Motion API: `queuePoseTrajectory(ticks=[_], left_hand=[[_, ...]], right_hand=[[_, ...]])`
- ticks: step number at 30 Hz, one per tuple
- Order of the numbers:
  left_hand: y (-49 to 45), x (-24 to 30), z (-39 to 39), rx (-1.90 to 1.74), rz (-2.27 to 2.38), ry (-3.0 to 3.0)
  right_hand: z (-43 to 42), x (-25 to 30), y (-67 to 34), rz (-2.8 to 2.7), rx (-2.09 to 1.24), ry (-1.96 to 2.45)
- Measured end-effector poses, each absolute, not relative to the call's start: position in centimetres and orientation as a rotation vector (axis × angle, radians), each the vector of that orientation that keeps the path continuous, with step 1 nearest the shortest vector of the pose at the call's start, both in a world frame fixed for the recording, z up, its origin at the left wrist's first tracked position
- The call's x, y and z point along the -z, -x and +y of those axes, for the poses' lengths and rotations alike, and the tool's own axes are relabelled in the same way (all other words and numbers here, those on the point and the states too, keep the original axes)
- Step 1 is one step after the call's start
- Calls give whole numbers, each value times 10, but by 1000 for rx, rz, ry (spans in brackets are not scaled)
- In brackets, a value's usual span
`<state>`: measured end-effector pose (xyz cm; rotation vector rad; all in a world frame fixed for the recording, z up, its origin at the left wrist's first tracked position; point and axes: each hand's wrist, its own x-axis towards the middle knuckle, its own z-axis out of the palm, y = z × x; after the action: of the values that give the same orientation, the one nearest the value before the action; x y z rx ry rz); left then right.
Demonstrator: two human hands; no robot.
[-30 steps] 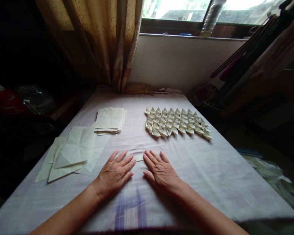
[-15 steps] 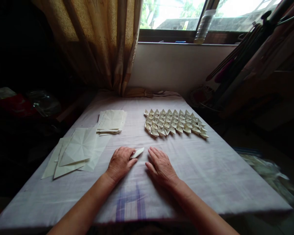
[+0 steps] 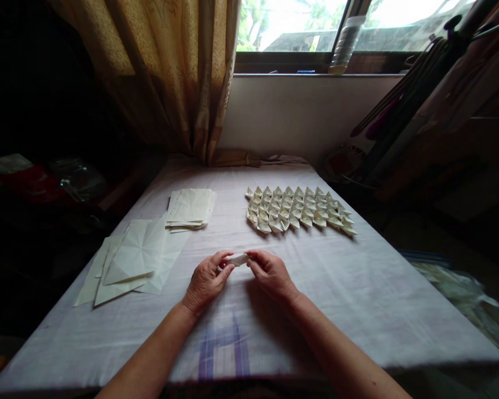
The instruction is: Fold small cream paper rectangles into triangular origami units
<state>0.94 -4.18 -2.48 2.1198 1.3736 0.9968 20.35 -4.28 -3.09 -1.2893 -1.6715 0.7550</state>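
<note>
Clamped by the fingertips of both hands, the left hand at one end and the right hand at the other, was a small, narrow, off-white piece of folded paper. Its exposed middle appeared pale and slightly slanted, rising toward the right; the fingers concealed both ends. It lay between the left and right edges of a table covered with pale, purple-striped cloth. Near the right edge, beyond the hands, stood close rows of small off-white folded-paper boats. Large, creased, off-white paper sheets overlapped near the left edge; just beyond was a stack of smaller off-white paper squares.
</note>
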Motion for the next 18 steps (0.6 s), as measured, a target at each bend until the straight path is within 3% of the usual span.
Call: queuePoseTrajectory(ticks=[9, 18], left_hand=[[-6, 30, -39, -1055, 1350, -2218], [-11, 25, -40, -974, 1485, -2202]], right_hand=[[-39, 36, -196, -1435, -1005, 1241], [-45, 31, -190, -1544, -812, 1354]])
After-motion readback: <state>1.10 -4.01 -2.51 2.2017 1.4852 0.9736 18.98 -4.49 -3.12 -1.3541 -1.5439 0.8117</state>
